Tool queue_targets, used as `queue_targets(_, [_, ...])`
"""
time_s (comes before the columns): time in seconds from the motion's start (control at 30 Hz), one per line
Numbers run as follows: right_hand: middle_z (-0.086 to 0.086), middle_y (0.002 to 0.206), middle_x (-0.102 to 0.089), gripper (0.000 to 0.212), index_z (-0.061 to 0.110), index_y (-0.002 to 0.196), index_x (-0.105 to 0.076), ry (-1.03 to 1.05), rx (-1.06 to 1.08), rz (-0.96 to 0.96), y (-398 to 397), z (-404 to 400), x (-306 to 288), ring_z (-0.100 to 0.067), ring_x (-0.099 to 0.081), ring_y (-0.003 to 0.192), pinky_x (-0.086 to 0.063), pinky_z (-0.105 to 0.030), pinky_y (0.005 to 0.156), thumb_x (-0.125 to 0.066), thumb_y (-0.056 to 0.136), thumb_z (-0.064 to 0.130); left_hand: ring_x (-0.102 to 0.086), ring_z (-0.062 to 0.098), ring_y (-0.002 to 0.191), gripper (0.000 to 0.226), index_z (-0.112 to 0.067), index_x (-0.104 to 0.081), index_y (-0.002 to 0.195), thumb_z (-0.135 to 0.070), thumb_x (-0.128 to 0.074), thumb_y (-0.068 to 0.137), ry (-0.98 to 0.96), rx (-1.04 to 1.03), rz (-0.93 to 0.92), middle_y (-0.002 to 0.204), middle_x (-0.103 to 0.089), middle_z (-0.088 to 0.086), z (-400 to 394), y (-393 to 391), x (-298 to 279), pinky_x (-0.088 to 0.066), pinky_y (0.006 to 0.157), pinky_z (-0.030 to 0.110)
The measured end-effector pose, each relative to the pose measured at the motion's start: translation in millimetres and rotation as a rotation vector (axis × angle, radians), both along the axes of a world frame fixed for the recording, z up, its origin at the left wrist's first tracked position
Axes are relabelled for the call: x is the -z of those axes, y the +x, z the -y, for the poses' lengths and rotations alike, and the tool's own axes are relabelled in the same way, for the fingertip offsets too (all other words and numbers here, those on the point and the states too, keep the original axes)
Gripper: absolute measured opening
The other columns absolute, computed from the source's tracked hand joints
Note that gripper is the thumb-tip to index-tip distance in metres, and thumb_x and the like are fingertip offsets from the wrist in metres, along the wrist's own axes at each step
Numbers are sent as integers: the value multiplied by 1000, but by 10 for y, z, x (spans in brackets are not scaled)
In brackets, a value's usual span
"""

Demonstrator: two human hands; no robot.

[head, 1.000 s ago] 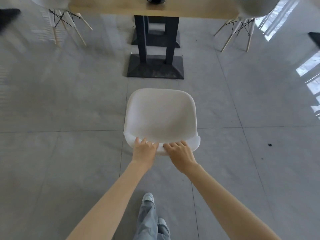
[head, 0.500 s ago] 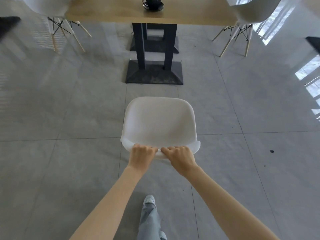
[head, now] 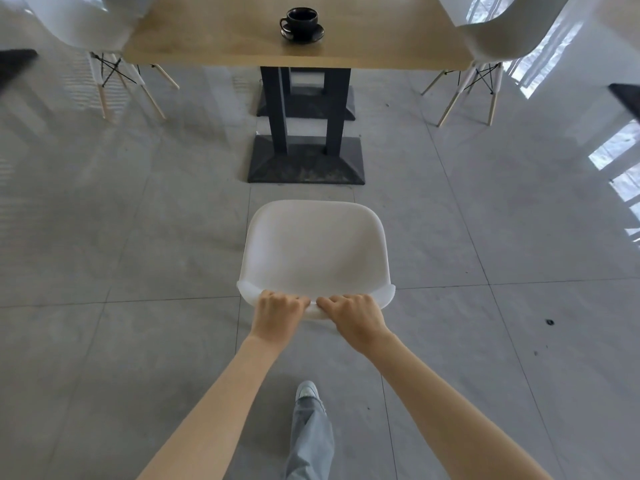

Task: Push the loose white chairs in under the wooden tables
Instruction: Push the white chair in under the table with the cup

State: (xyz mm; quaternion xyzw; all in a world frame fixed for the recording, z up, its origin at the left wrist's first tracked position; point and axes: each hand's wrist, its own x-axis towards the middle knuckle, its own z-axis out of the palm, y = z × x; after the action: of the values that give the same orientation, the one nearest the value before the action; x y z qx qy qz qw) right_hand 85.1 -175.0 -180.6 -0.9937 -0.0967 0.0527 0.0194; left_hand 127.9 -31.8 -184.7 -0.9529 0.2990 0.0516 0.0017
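A white moulded chair stands on the grey tiled floor in front of me, seen from above, its seat facing a wooden table. My left hand and my right hand are side by side, both curled over the top edge of the chair's backrest. The chair's legs are hidden under the shell. Its front edge sits just short of the table's black pedestal base.
A black cup on a saucer rests on the table. One white chair with wooden legs stands at the table's left corner, another at its right corner. My foot is on the floor behind the chair.
My fingers have curled from resting on the backrest into a full grip. The table and its base have come closer, and more of the tabletop with the cup shows.
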Motion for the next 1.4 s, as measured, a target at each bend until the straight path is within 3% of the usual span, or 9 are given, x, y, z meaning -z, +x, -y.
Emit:
queue_targets(0.33, [8,37,-51,47,25,60,-61,44,25,-35,767,194,24,-12,-49,28,-19,-13,38,-81,21,10,-48,16,26,36,-22,-56,41,-9,-85,22,-46,28,7,29,-49,1,195,752,-50,-37,41,15])
queue_targets(0.53, [8,40,-54,46,25,62,-62,45,9,-10,1168,331,39,-12,-52,30,-32,-14,32,-82,24,12,-50,16,26,35,-20,-57,41,-10,-85,21,-51,27,24,28,-49,-1,323,1137,-12,-38,41,15])
queue_targets(0.9, [8,40,-53,45,25,63,-62,8,-7,11,1611,507,39,-12,-51,29,-24,-13,35,-79,24,8,-49,16,25,35,-20,-55,39,-10,-84,20,-51,23,34,28,-49,1,496,1582,-36,-36,40,15])
queue_targets(1.1, [8,41,-55,43,24,66,-62,29,-32,30,1897,630,61,-12,-52,30,-34,-14,33,-83,31,10,-50,15,26,33,-21,-58,40,-12,-85,23,-31,14,40,29,-51,1,605,1859,-13,-37,40,16])
queue_targets(1.4, [8,42,-56,43,24,67,-64,33,-67,27,2476,875,39,-11,-52,30,-35,-15,31,-86,32,12,-50,15,27,31,-20,-60,42,-10,-85,27,-47,4,47,30,-52,-2,822,2401,-7,-39,42,15])
